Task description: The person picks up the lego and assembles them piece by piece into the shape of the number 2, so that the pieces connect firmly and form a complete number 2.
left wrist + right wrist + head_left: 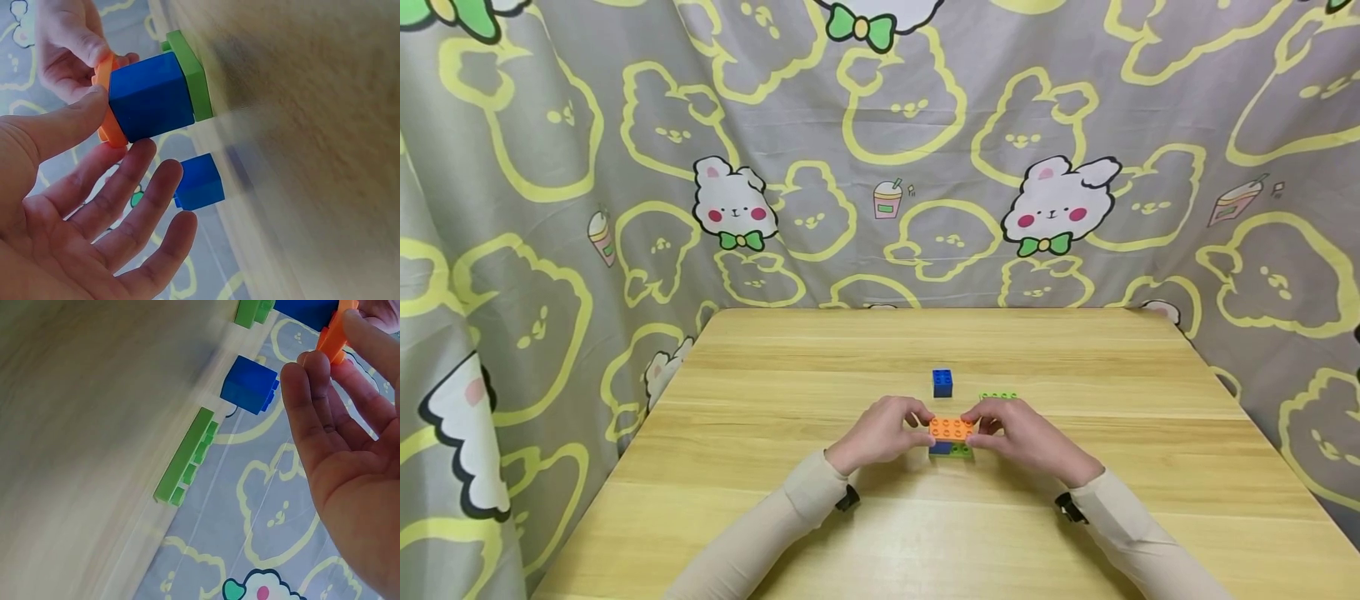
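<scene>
The left hand point(880, 433) holds the left end of the orange plate point(951, 428), thumb and forefinger pinching it while the other fingers are extended. The right hand point(1018, 435) pinches the right end of the same plate with thumb and fingertips.

Orientation: the orange plate lies flat, studs up, with its long axis running left to right across the wooden table point(1075, 517), parallel to the near edge. It sits on top of a small stack at the table's centre, directly in front of the person.

Appearance: the plate is thin, rectangular and bright orange, with two rows of round studs. Beneath it sit a blue cube brick point(152, 97) and a green base plate point(190, 75).

View differences: the head view shows only slivers of blue and green under the orange plate. The left wrist view exposes the full side of the blue cube brick and the green base plate resting on the table. A loose blue brick point(942, 382) stands just behind the stack. A loose green plate point(185, 456) lies flat beside it; the right wrist view shows its studs and full length, mostly hidden in the head view.
</scene>
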Demonstrator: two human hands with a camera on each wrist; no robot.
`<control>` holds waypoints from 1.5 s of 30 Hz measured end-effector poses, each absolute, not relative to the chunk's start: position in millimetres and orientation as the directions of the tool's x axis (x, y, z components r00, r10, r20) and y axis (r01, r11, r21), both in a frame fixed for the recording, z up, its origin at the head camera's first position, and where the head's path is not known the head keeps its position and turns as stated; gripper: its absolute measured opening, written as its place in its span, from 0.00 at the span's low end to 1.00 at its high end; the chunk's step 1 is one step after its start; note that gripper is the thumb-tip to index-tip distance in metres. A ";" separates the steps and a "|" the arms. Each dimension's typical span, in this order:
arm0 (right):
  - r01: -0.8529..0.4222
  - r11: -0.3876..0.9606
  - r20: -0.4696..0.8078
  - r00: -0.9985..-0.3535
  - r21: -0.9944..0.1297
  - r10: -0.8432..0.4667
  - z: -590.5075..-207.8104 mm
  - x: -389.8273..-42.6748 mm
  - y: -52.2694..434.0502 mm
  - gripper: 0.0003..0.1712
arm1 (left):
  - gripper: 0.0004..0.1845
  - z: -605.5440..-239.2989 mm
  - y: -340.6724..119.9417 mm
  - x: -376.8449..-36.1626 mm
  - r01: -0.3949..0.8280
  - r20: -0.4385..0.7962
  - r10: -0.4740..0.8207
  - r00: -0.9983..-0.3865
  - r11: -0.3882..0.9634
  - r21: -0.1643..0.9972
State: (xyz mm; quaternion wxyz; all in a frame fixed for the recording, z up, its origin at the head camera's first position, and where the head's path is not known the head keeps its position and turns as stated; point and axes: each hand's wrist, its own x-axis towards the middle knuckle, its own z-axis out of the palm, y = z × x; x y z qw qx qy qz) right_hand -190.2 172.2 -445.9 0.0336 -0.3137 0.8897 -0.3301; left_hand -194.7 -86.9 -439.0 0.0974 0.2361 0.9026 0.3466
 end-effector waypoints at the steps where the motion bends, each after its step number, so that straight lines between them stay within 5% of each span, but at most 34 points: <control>1: -0.537 0.586 0.147 -0.801 -0.607 -0.581 -445.4 -190.1 172.3 0.15 | 0.13 -439.0 -86.7 -195.0 0.356 -0.015 0.494 -0.869 0.646 0.676; 19: -0.487 0.585 0.097 -0.815 -0.649 -0.571 -447.5 -188.9 170.2 0.15 | 0.14 -439.4 -90.4 -193.8 0.353 -0.026 0.528 -0.849 0.603 0.715; 26: -0.486 0.580 0.095 -0.813 -0.654 -0.574 -447.1 -188.5 169.8 0.17 | 0.22 -439.6 -92.6 -193.5 0.358 -0.025 0.529 -0.848 0.607 0.710; 45: -0.381 0.502 0.176 -0.896 -0.777 -0.407 -439.7 -210.9 191.8 0.26 | 0.15 -438.9 -92.1 -195.2 0.350 -0.034 0.522 -0.852 0.617 0.704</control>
